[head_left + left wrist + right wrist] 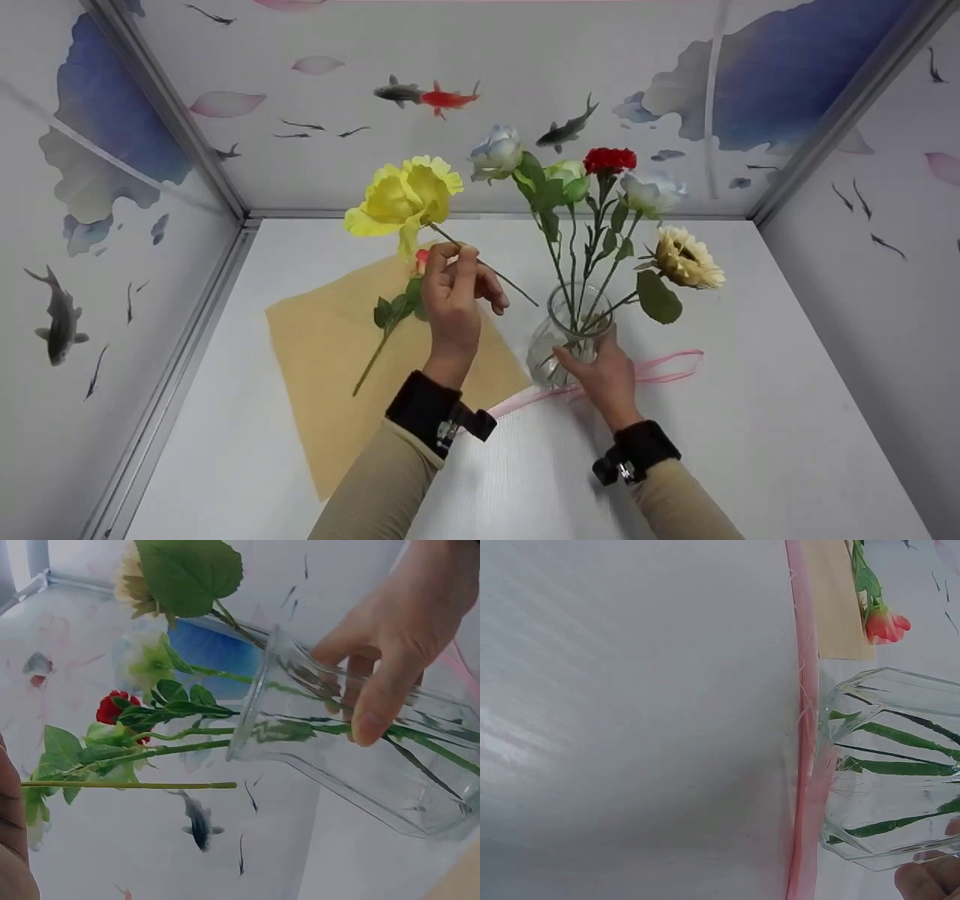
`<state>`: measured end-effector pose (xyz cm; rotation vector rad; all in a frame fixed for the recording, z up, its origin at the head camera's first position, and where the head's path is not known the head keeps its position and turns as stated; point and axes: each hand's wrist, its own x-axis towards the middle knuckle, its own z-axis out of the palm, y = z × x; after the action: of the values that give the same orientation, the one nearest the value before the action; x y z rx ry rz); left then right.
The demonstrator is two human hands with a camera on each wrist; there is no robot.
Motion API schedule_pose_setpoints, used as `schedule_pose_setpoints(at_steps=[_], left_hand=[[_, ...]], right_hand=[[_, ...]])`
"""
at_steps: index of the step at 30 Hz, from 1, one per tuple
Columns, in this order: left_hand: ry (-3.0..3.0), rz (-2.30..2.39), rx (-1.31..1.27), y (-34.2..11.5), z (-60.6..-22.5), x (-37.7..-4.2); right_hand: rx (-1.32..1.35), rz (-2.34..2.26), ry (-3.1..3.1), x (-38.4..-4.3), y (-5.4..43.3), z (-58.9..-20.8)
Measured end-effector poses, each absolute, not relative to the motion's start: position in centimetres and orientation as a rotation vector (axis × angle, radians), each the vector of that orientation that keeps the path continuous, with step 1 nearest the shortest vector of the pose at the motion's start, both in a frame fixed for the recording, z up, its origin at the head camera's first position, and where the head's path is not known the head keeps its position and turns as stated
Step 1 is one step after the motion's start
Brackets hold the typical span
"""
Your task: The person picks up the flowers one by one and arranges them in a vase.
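My left hand (454, 307) pinches the thin stem of a yellow artificial flower (397, 201). The bloom points up and left, and the bare stem end (217, 785) reaches toward the vase mouth from outside. A clear glass vase (541, 356) is gripped around its side by my right hand (611, 379), thumb in front. In it stand several stems: a red carnation (609, 160), a pale blue flower (496, 152), a greenish flower (574, 184), a whitish-blue flower (651, 193) and a cream sunflower (686, 259) leaning right.
Brown wrapping paper (315, 360) lies on the white table (750, 435) at left. On it rests a pinkish-red rose (886, 626) with a leafy stem. A pink ribbon (517, 405) runs beside the vase base. Printed panels (525, 45) enclose the back and sides.
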<state>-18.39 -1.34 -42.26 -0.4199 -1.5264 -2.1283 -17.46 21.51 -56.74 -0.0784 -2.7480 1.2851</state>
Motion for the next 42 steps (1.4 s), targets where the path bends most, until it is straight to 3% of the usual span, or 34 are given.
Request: schedule_pose_setpoints(at_steps=[11, 42], left_hand=[[-1.367, -2.303, -0.392, -0.8, -40.8, -18.3], [-1.538, -2.36, -0.281, 0.2, -43.6, -19.5]], right_hand=[[-0.112, 1.31, -2.774, -17.4, 21.5, -56.7], [-0.102, 1.311, -2.779, -17.4, 21.5, -56.7]])
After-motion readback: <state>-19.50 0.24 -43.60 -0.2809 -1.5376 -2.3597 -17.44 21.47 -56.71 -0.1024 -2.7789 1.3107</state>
